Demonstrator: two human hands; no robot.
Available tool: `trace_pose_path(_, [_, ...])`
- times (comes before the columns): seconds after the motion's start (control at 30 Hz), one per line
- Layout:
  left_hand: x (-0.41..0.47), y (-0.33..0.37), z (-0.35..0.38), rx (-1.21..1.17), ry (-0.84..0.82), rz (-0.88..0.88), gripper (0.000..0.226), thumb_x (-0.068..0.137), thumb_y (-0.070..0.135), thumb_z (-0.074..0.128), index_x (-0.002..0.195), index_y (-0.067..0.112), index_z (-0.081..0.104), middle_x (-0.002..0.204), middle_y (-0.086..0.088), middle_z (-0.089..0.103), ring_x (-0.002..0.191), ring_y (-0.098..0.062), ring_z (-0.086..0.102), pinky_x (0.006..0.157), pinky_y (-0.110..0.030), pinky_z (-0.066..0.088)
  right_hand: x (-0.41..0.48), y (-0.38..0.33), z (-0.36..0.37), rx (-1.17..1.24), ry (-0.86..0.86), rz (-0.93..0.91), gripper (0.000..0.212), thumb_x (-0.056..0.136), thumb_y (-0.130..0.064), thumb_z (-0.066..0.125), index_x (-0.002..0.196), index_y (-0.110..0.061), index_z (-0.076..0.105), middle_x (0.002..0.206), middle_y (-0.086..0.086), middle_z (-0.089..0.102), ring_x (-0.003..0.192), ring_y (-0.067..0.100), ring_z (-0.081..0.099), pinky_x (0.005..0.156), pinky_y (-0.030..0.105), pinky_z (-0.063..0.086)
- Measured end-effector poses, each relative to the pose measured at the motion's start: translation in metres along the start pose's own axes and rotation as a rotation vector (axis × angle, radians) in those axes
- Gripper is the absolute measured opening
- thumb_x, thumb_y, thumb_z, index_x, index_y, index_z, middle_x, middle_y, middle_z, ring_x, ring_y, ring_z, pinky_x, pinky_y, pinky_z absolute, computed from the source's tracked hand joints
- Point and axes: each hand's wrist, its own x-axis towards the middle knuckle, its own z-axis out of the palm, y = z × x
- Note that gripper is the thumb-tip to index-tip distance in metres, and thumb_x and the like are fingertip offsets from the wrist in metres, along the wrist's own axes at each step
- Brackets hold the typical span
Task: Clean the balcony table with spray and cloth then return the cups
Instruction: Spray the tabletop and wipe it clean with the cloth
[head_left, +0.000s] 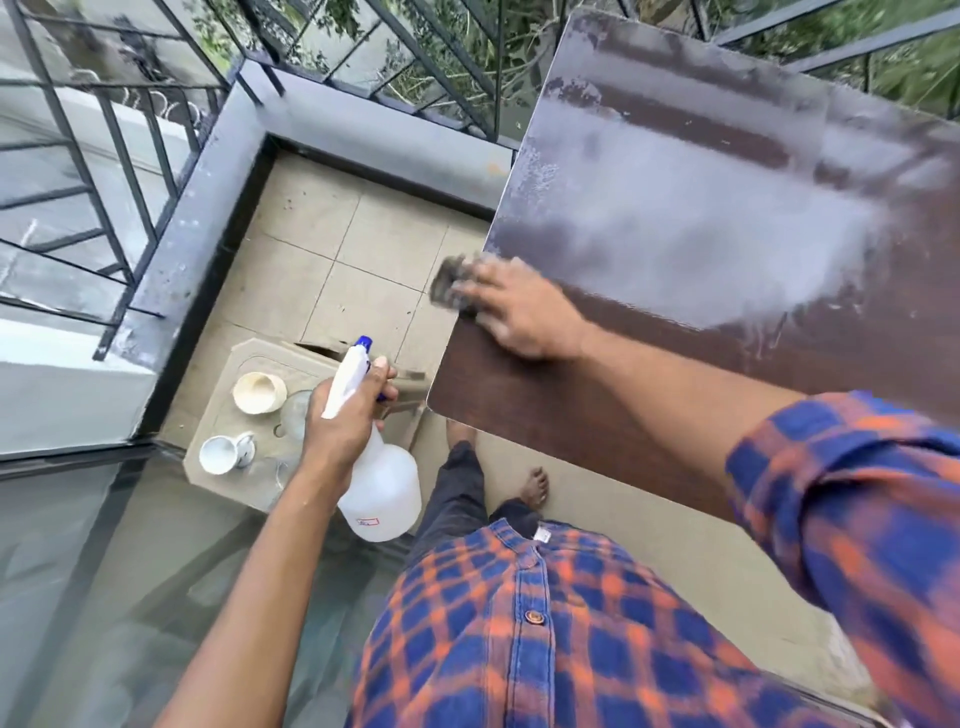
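The dark brown balcony table (649, 374) fills the right side, its far half covered in whitish wet film. My right hand (524, 312) presses a dark cloth (453, 283) flat on the table's left edge; the cloth pokes out past my fingertips. My left hand (343, 415) grips the neck of a white spray bottle (382, 483) with a blue nozzle, held off the table above a low beige stool (218, 415). On that stool stand a cream cup (258, 392), a white cup (221, 453) and a clear glass (296, 415), partly hidden by my left hand.
A grey ledge (374, 140) with black metal railing (93, 171) borders the tiled floor (343, 249) beyond the table. A dark glass panel (104, 571) lies at lower left. My bare feet (535, 486) stand by the table's near edge.
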Motion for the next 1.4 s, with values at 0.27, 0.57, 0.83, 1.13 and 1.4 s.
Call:
trace_pose_path(0.27, [0.001,0.006,-0.001,0.011,0.009,0.015,0.024,0.098,0.039,0.064,0.092,0.017,0.074,0.073,0.006,0.068,0.082,-0.014,0.067,0.067,-0.030,0.045,0.045,0.003,-0.015,-0.018,0.080,0.432,0.040,0.086,-0.026,0.053,0.125,-0.020,0.063,0.151,0.007,0.049,0.141,0.033,0.042,0.116,0.054,0.030])
trace_pose_path(0.57, [-0.004,-0.007,0.010,0.060,-0.074,-0.003,0.022,0.096,0.035,0.068,0.093,0.014,0.075,0.071,0.004,0.070,0.078,-0.015,0.067,0.068,-0.030,0.049,-0.105,-0.110,0.062,0.042,-0.010,-0.055,0.038,0.094,-0.022,0.055,0.130,-0.024,0.064,0.151,0.001,0.052,0.136,0.028,0.049,0.112,0.047,0.035])
trace_pose_path(0.83, [-0.016,0.004,0.053,0.118,-0.257,-0.018,0.019,0.091,0.038,0.072,0.087,0.019,0.073,0.078,0.000,0.068,0.080,-0.018,0.063,0.071,-0.034,0.043,-0.246,-0.075,0.050,0.066,0.100,0.255,0.048,0.091,-0.027,0.050,0.137,-0.026,0.060,0.158,-0.002,0.044,0.143,0.023,0.043,0.117,0.048,0.031])
trace_pose_path(1.13, [-0.040,0.041,0.134,0.192,-0.465,0.015,0.020,0.098,0.037,0.064,0.092,0.018,0.068,0.082,-0.003,0.065,0.082,-0.015,0.064,0.063,-0.028,0.039,-0.327,-0.008,0.024,0.039,0.283,0.911,0.046,0.099,-0.033,0.050,0.145,-0.026,0.053,0.159,0.005,0.041,0.146,0.027,0.038,0.117,0.051,0.029])
trace_pose_path(1.4, [-0.033,0.065,0.172,0.241,-0.543,0.033,0.023,0.096,0.039,0.066,0.089,0.018,0.070,0.082,-0.003,0.066,0.079,-0.012,0.065,0.065,-0.028,0.041,-0.221,0.128,-0.051,0.195,0.300,1.200,0.060,0.101,-0.032,0.050,0.158,-0.027,0.033,0.169,0.008,0.015,0.155,0.029,0.018,0.123,0.049,0.015])
